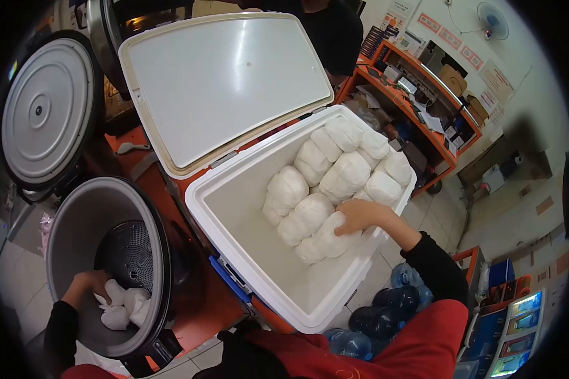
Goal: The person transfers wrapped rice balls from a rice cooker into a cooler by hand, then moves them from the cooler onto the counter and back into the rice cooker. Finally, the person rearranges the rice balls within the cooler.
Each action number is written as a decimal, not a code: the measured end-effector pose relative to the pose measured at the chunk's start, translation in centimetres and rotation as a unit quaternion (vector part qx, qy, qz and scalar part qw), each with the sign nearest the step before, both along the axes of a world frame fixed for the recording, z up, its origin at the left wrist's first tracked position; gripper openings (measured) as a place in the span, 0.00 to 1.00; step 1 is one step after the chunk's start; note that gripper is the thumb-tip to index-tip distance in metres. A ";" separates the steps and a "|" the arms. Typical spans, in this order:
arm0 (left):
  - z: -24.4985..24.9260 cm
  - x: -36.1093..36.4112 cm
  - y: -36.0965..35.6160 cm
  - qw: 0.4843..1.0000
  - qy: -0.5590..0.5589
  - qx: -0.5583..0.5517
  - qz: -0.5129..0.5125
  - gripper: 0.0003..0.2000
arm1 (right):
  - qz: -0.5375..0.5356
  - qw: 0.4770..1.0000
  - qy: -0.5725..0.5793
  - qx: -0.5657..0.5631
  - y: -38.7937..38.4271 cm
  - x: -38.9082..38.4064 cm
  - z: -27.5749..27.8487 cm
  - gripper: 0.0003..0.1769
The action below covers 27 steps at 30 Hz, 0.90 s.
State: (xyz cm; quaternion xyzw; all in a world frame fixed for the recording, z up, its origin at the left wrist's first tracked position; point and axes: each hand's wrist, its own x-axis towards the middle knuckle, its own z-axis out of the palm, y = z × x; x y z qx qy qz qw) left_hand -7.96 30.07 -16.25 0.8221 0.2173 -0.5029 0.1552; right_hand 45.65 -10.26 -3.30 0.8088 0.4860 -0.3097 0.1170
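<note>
My right hand (358, 215) rests on a white wrapped bundle (330, 239) at the near end of a row of several such bundles (335, 174) stacked along the right side of an open white cooler box (234, 208). My left hand (90, 282) reaches down into a large grey pot (88, 215) at the left and touches the few white bundles (125, 305) lying at its bottom. Both sleeves are black.
The cooler's lid (224, 79) stands open behind it. The pot's round lid (44, 110) is raised at the upper left. A person in black (335, 31) stands behind the cooler. Water bottles (379, 319) lie on the floor; orange shelving (417, 95) stands at the right.
</note>
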 end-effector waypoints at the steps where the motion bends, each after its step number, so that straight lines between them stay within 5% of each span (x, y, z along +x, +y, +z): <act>1: -0.2 -0.4 -0.3 0.999 -0.029 0.024 -0.023 0.42 | 0.024 0.998 -0.061 -0.025 0.3 -0.6 0.0 0.28; 5: 1.6 0.5 -1.2 0.999 -0.008 0.033 0.024 0.41 | 0.099 0.973 -0.206 -0.040 1.2 -3.8 1.4 0.30; 8: 3.1 0.2 -0.1 0.999 0.021 0.023 0.039 0.44 | 0.179 0.959 -0.221 -0.019 0.9 -2.7 -0.2 0.27; 11: 9.3 1.8 -1.3 0.994 0.004 -0.009 0.112 0.39 | 0.151 0.969 -0.188 -0.050 1.0 -1.6 -1.7 0.24; 14: 15.4 2.5 -4.4 0.953 -0.235 -0.076 0.173 0.32 | 0.127 0.971 -0.172 -0.108 1.6 -2.1 -0.9 0.23; 17: 21.5 7.1 -10.7 0.860 -0.418 -0.160 0.244 0.27 | 0.156 0.970 -0.183 -0.033 1.3 -2.1 0.6 0.22; 19: 23.6 11.8 -15.1 0.793 -0.495 -0.215 0.281 0.26 | 0.084 0.965 -0.119 0.216 2.2 -4.3 4.5 0.24; 21: 24.1 16.3 -18.4 0.759 -0.535 -0.243 0.280 0.27 | -0.015 0.948 0.199 0.249 3.3 -7.1 9.1 0.30; 23: 23.4 21.3 -20.9 0.766 -0.549 -0.232 0.242 0.26 | -0.024 0.821 0.490 0.292 2.8 -8.4 9.9 0.32; 26: 21.5 28.9 -24.8 0.737 -0.602 -0.235 0.197 0.26 | 0.032 0.770 0.529 0.355 1.9 -8.0 8.4 0.37; 27: 21.1 30.7 -26.0 0.714 -0.603 -0.280 0.221 0.26 | -0.017 0.808 0.470 0.354 0.8 -7.6 9.1 0.37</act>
